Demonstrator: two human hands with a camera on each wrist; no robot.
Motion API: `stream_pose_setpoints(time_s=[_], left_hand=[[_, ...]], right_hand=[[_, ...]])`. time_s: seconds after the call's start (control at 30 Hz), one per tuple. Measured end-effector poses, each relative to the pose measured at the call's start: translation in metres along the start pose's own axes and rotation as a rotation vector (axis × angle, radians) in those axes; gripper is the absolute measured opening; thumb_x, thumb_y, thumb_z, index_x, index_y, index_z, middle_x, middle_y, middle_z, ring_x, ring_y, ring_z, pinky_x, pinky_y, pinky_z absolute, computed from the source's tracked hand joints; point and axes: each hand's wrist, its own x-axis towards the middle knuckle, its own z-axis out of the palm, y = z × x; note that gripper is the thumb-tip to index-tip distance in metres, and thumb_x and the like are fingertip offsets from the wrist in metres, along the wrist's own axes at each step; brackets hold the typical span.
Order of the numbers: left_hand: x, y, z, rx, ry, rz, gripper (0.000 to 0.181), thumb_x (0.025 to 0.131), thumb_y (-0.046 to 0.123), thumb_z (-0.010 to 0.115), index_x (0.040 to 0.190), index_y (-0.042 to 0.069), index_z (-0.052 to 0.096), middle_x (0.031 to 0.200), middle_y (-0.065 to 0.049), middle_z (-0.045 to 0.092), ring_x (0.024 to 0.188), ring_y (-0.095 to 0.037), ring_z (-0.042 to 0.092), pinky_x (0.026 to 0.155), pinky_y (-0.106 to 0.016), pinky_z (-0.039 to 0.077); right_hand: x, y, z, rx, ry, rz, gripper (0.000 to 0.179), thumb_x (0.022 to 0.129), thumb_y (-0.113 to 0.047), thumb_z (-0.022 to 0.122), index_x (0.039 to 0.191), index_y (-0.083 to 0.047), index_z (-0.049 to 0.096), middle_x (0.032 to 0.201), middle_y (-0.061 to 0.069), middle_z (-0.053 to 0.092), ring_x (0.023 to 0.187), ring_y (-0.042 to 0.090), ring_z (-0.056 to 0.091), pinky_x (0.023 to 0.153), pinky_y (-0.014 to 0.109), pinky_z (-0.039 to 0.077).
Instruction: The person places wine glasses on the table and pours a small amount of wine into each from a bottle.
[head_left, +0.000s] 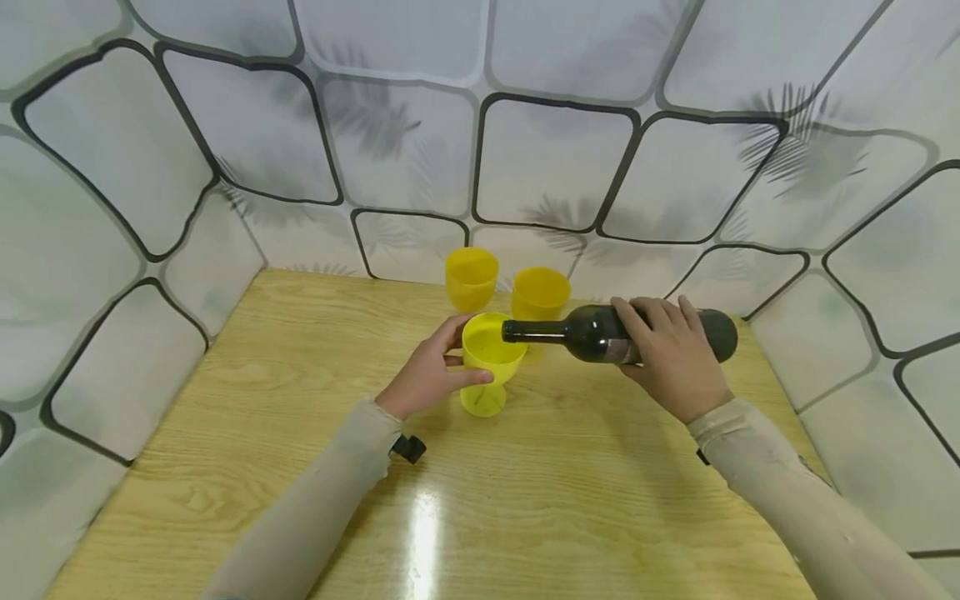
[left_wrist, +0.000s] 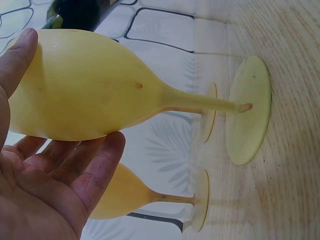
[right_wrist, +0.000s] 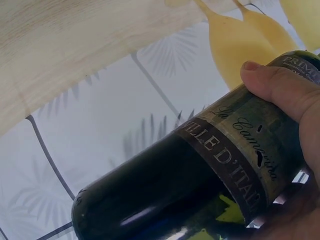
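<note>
My left hand (head_left: 423, 379) grips the bowl of a yellow goblet (head_left: 480, 354), thumb on the near side and fingers round the other. In the left wrist view the upright goblet's stem (left_wrist: 200, 101) runs down to a round foot (left_wrist: 250, 112) at the wooden surface. A dark green wine bottle (head_left: 588, 333) lies almost level in the air, gripped round its labelled body by my right hand (head_left: 675, 358). Its mouth overlaps the goblet's rim in the head view. The right wrist view shows the bottle's label (right_wrist: 245, 145) and base. No liquid is visible.
Two more yellow goblets, one at the back (head_left: 471, 279) and one to its right (head_left: 542, 292), stand just behind the held one. The wooden table (head_left: 300, 333) meets patterned walls (head_left: 555, 167) at the back and both sides.
</note>
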Motion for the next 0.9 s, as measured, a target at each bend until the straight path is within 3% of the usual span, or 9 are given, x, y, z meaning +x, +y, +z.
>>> stream_pose_setpoints(time_s=[0.47, 0.67, 0.9], left_hand=[[0.0003, 0.0009, 0.0005, -0.013, -0.006, -0.032, 0.082, 0.089, 0.022, 0.083, 0.157, 0.024, 0.037, 0.144, -0.003, 0.054, 0.126, -0.024, 0.058, 0.107, -0.044, 0.051], [-0.0003, 0.0005, -0.0002, -0.007, -0.007, -0.018, 0.082, 0.088, 0.025, 0.085, 0.155, 0.026, 0.039, 0.142, 0.0, 0.055, 0.124, -0.023, 0.058, 0.105, -0.043, 0.053], [-0.0008, 0.0005, -0.0008, -0.008, -0.006, -0.014, 0.082, 0.088, 0.027, 0.085, 0.156, 0.025, 0.038, 0.143, -0.001, 0.055, 0.124, -0.023, 0.059, 0.104, -0.044, 0.053]], right_hand=[[-0.0018, -0.0019, -0.0008, -0.029, -0.012, 0.0, 0.096, 0.064, -0.014, 0.1, 0.147, -0.007, 0.052, 0.128, 0.023, 0.059, 0.115, 0.047, 0.057, 0.115, 0.073, 0.027], [-0.0026, -0.0035, -0.0021, -0.057, -0.002, -0.008, 0.099, 0.062, -0.015, 0.101, 0.147, -0.006, 0.052, 0.128, 0.024, 0.059, 0.112, 0.048, 0.058, 0.119, 0.072, 0.018], [-0.0016, -0.0057, -0.0044, -0.071, -0.007, -0.012, 0.099, 0.061, -0.017, 0.102, 0.147, -0.006, 0.053, 0.128, 0.024, 0.06, 0.111, 0.048, 0.059, 0.12, 0.071, 0.017]])
